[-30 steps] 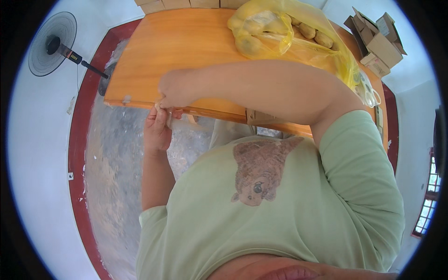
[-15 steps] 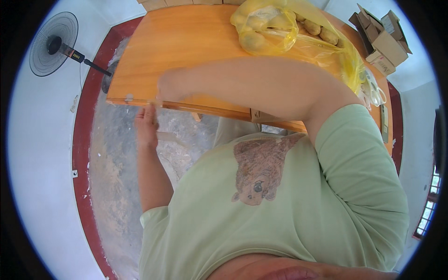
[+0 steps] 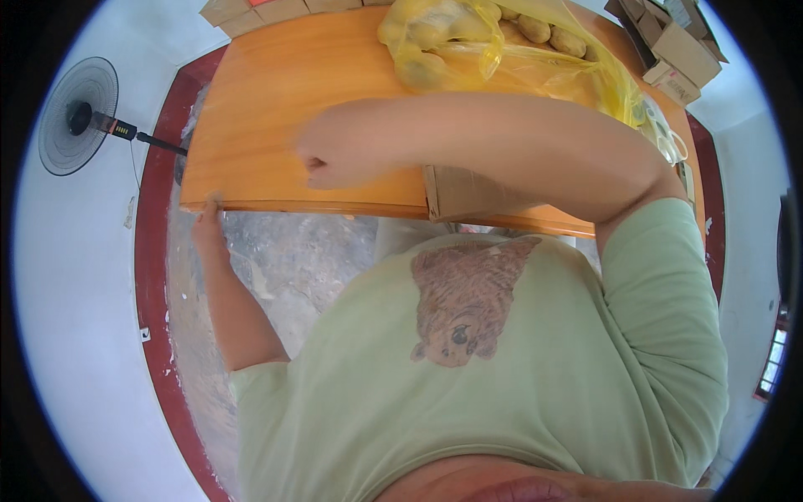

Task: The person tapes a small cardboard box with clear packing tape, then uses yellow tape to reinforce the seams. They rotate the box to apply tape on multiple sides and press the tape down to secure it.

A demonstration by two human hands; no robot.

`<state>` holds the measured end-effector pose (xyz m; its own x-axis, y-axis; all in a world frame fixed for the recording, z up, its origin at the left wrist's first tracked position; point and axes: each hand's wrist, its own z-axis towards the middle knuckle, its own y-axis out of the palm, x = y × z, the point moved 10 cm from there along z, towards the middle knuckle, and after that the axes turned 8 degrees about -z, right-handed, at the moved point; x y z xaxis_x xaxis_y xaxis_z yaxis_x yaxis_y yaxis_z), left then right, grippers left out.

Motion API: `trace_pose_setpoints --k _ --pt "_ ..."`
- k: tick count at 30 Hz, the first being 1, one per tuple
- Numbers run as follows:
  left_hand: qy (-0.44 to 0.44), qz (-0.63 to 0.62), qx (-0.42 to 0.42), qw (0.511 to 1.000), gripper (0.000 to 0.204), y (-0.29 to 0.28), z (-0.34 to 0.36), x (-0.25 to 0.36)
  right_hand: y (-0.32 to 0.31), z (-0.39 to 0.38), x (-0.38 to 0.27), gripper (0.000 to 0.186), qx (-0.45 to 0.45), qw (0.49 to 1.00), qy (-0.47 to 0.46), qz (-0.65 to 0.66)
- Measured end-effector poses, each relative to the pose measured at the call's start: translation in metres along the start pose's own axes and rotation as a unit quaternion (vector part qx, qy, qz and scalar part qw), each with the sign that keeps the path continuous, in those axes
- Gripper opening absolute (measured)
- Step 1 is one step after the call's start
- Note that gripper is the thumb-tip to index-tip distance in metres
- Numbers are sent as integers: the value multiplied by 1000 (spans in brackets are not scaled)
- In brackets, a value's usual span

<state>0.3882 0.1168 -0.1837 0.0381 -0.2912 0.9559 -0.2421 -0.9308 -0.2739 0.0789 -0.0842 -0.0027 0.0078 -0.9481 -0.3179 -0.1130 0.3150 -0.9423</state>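
Observation:
My left hand [image 3: 209, 222] is at the front left edge of the orange wooden table [image 3: 242, 125], its fingertips smeared and what they touch unclear. My right hand [image 3: 326, 155], blurred and curled, hangs over the tabletop to its right; I cannot see what, if anything, is inside it. A brown cardboard piece [image 3: 452, 197] lies at the front edge, partly covered by my right forearm. Beyond that arm is a yellow plastic bag [image 3: 427, 63] with several potatoes [image 3: 567, 42].
A black standing fan [image 3: 79, 117] is left of the table. Cardboard boxes [image 3: 284, 8] line the far edge, and more cartons [image 3: 677, 58] are stacked at the back right. White looped items [image 3: 669, 138], too small to name, sit at the right end.
My hands were together at the front edge, pinching a pale strip. My left hand has moved left along the edge, while my right hand has shifted slightly right, away from it.

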Motion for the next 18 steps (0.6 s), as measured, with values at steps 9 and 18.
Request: trace_pose_setpoints --k 9,18 --pt "65 -43 27 997 35 -2 6 8 -38 -132 16 18 114 985 24 128" --pt "6 -56 8 998 27 -4 -4 15 -49 -173 16 13 193 962 17 194"
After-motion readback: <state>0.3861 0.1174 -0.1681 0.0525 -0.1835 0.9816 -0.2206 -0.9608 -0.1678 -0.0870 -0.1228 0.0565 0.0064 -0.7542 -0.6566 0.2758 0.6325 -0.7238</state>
